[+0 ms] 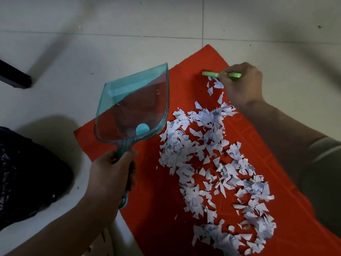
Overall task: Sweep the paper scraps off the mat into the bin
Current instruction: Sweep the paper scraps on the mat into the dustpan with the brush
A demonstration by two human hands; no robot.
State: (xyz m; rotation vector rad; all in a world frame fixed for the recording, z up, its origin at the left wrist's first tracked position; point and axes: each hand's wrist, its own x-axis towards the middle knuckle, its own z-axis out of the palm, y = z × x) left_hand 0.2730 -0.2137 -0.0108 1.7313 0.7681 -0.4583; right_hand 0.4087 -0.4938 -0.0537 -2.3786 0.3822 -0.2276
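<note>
On the red mat (184, 85), which lay on a pale tiled floor (73, 52), almost all of the paper scraps (212, 163) were still spread in a wide band, from near the far corner down to the near edge. No scraps were seen inside the dustpan (134, 106), so the sweeping was judged as hardly begun; collecting and emptying into the bin (24, 172), the dark bag at the left, was all left to do. The dustpan was held above the mat's left edge by the left hand (110, 174), which was closed around its handle; its long axis ran from the handle near the person to the open mouth pointing away. A green brush (221, 74) was pinched by the fingers of the right hand (241, 84) at the far end of the scraps, lying crosswise.
</note>
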